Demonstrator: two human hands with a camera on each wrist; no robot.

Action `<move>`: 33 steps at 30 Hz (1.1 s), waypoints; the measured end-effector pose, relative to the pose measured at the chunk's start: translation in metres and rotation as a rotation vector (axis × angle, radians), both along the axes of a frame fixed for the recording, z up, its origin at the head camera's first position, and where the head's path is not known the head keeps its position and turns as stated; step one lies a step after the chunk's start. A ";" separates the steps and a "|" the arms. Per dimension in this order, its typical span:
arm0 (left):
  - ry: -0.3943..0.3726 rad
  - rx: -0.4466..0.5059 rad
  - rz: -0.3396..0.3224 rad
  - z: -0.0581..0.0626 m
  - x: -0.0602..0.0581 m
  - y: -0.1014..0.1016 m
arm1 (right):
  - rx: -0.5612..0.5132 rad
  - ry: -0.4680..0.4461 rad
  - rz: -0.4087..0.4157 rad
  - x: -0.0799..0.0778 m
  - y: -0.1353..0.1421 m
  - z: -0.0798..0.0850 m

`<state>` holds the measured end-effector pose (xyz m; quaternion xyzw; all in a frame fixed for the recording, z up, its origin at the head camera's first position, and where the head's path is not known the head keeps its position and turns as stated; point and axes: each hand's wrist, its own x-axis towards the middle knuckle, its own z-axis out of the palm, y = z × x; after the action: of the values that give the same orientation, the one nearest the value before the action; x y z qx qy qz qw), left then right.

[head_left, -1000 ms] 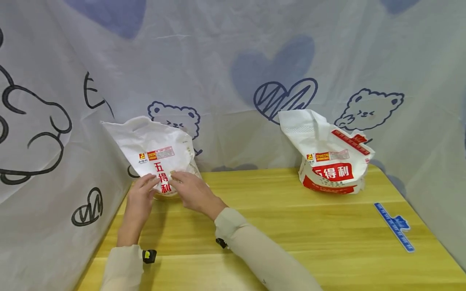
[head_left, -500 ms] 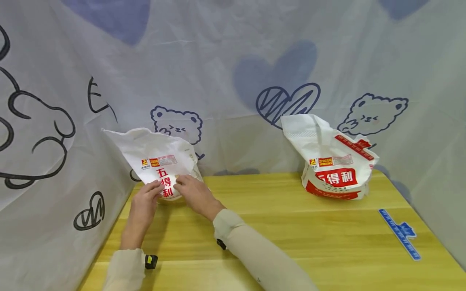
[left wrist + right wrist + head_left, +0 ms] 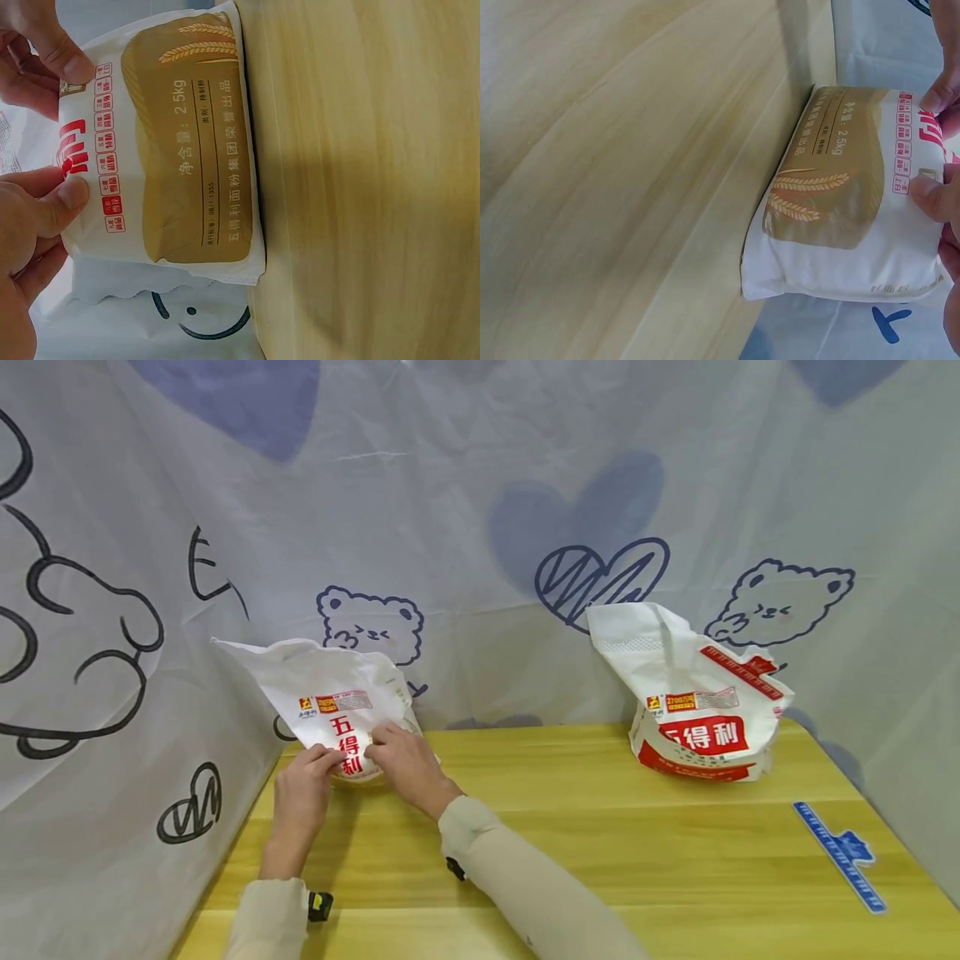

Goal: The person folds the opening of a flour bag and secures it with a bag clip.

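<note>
A white flour bag (image 3: 337, 672) stands at the table's back left, its loose upper part flopped back against the curtain. My left hand (image 3: 302, 793) grips the front of the bag below the red lettering's left side. On the right side of that lettering, my right hand (image 3: 408, 768) holds the bag as well. In the left wrist view, the left thumb (image 3: 64, 206) presses the upper front of the bag, above its brown wheat panel (image 3: 191, 150). The right wrist view shows the right thumb (image 3: 930, 196) pressed there too; the other fingers are partly hidden.
A second flour bag (image 3: 697, 735), with a red bag clip (image 3: 742, 672) across its top right, stands at the back right. A blue bag clip (image 3: 840, 856) lies nearer on the wooden table (image 3: 562, 835). A printed curtain (image 3: 480, 527) encloses the back and sides.
The head view has tilted slightly up, shifting the scene down and a little right. The left bag's upper part sags lower, while both hands keep their hold on its front.
</note>
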<state>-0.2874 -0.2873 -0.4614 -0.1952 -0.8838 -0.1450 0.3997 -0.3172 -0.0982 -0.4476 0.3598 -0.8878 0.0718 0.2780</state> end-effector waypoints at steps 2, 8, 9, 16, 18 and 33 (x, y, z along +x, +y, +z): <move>0.000 0.003 0.015 0.000 0.000 0.002 | -0.002 0.009 -0.004 0.000 0.000 -0.001; 0.018 -0.009 0.041 -0.001 0.001 0.000 | -0.005 0.035 -0.016 0.001 -0.005 -0.002; 0.023 -0.011 0.045 -0.002 0.001 -0.001 | -0.004 0.037 -0.014 0.002 -0.005 -0.002; 0.067 -0.011 0.028 -0.005 0.000 -0.001 | 0.026 0.055 -0.008 0.004 -0.004 -0.003; 0.071 -0.013 0.021 -0.005 -0.002 0.002 | 0.024 0.073 -0.005 0.004 0.000 -0.002; 0.070 -0.029 -0.009 -0.005 0.017 0.028 | -0.040 0.137 0.040 0.023 0.032 -0.012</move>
<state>-0.2706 -0.2594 -0.4665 -0.2098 -0.8704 -0.1271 0.4268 -0.2945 -0.0664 -0.4594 0.3758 -0.8578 0.0701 0.3435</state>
